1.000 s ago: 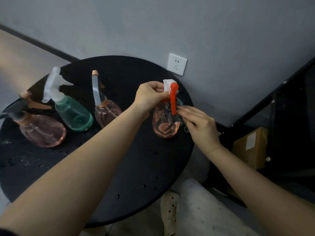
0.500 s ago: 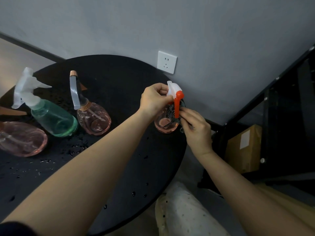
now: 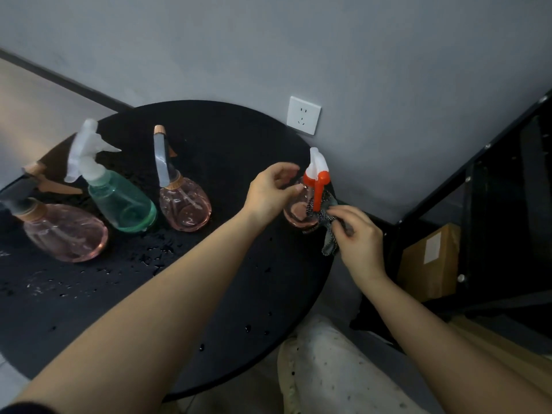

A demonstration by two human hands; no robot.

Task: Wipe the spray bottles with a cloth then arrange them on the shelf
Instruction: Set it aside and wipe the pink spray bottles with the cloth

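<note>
Round black table — woven cloth against pink bottle.

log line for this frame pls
stage: wiping | left hand: open beside red-trigger bottle | right hand: holding cloth against it | three bottles waiting on table
</note>
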